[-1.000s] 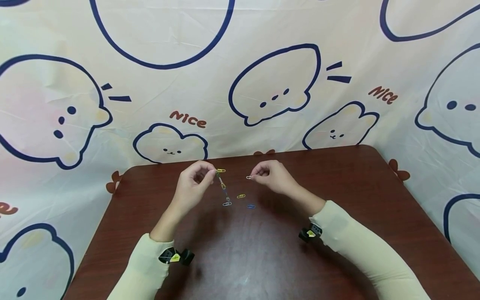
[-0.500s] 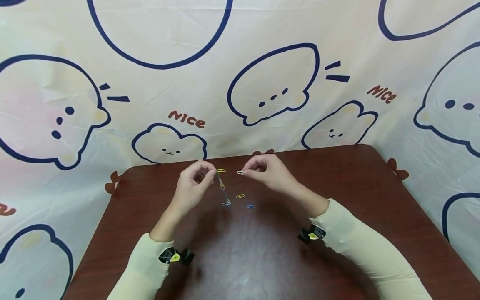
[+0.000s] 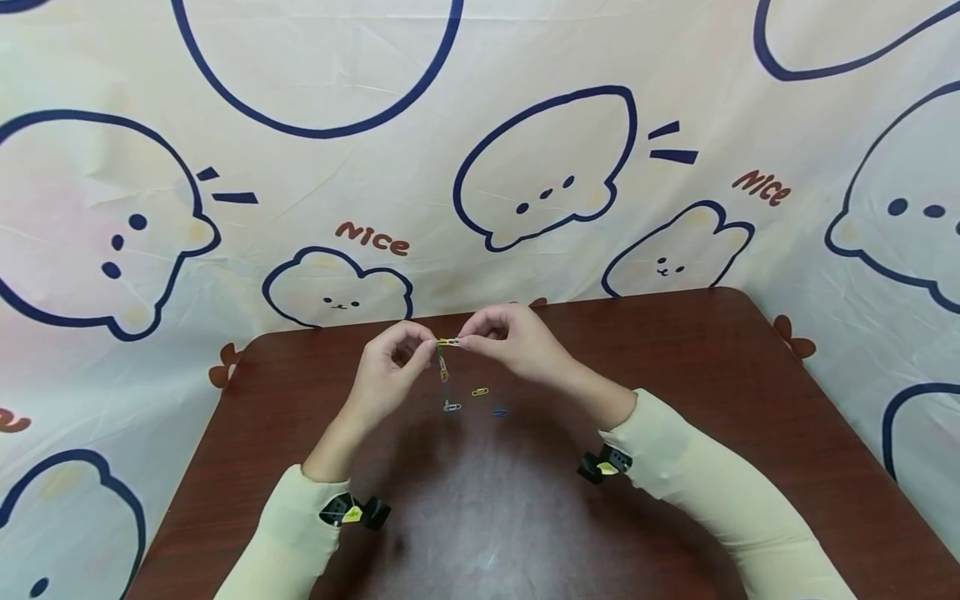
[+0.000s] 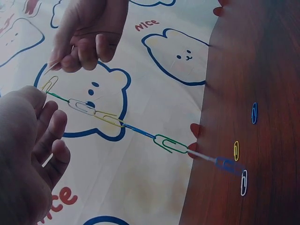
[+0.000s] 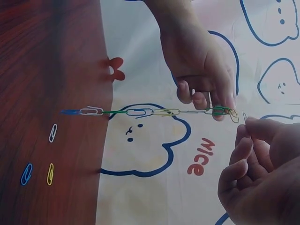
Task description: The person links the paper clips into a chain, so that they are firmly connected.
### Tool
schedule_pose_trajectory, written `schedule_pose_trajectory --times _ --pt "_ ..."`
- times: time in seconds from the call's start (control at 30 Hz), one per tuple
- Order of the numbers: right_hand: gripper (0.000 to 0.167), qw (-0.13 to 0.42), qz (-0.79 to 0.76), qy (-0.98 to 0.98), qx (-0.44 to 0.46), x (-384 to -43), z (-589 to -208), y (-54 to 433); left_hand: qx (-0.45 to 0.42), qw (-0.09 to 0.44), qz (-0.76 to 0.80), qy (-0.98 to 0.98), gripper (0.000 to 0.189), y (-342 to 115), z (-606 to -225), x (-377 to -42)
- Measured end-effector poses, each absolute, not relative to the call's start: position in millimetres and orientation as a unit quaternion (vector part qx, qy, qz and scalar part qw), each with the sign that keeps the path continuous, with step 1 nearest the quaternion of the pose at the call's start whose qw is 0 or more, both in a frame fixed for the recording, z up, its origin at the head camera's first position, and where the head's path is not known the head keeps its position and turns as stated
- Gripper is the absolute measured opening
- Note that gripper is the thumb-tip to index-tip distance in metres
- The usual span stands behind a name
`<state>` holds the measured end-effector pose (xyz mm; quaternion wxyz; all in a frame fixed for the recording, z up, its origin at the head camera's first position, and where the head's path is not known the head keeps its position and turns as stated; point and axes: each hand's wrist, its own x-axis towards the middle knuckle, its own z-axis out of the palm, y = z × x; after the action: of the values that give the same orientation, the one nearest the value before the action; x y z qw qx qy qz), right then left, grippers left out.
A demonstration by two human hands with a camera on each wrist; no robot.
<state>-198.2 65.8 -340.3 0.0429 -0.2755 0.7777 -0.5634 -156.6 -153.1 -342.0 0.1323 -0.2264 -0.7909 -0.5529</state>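
My left hand (image 3: 388,367) pinches the top of a paper clip chain (image 4: 108,117) between thumb and forefinger. Green, white, yellow and blue links hang down from it. A yellow paper clip (image 5: 234,115) pokes out past the left fingertips at the chain's upper end. My right hand (image 3: 517,340) pinches a pale paper clip (image 5: 244,117), mostly covered by its fingertips. In the right wrist view a narrow gap shows between this clip and the yellow one; the head view is too small to tell whether they touch.
On the brown table (image 3: 480,517) lie a loose white paper clip (image 4: 243,183), a yellow paper clip (image 3: 480,392) and a blue paper clip (image 3: 500,412), below the hanging chain. A cloth wall (image 3: 360,167) with cartoon drawings stands behind and beside the table.
My right hand has moved left and slightly up, bringing its pale clip from well apart to right beside the yellow end clip. The left hand has stayed nearly still, holding the chain.
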Motion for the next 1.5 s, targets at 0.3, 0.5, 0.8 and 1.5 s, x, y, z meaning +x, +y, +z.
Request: schedule_pose_trajectory --times 0.3,0.5,0.8,1.5 --pt "0.007 0.046 -0.559 0.784 -0.265 -197.7 -337.2 58.4 -0.229 0.132 -0.546 -0.795 0.007 -152.9 -341.7 -155.9" --pt "0.006 0.051 -0.547 0.794 -0.26 -199.3 -338.4 55.9 -0.237 0.131 -0.541 -0.796 0.005 -152.0 -342.1 -155.4" --pt "0.007 0.054 -0.544 0.804 -0.234 -197.3 -336.3 57.0 -0.248 0.146 -0.528 -0.799 0.004 -150.9 -344.5 -155.8" --pt "0.008 0.075 -0.528 0.814 -0.233 -200.3 -344.1 64.2 -0.231 0.15 -0.524 -0.806 0.005 -154.6 -343.6 -154.4"
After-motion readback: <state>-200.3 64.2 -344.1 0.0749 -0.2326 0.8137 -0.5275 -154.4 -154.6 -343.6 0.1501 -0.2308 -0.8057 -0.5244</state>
